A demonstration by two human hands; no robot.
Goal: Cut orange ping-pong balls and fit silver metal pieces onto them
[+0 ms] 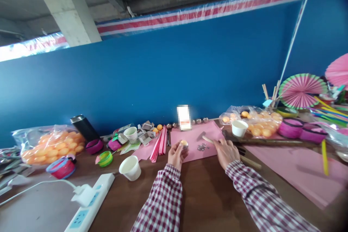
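My left hand (176,155) is closed around a ball (184,143), orange on top with shiny silver on its side. It is held over the left part of a sheet of pink paper (195,155). The fingers of my right hand (227,153) are closed on the pale handle of a small tool (208,139) with a dark grey end, which points left over the paper. Between my hands lies a little heap of small silver pieces (202,147). A row of silver balls (198,121) stands along the back of the paper.
A white cup (129,168) and folded pink strips (162,141) are at left, with a bag of orange balls (54,145) and a power strip (92,199) beyond. At right are another cup (239,128), more bagged balls (262,125) and a pink fan (303,90).
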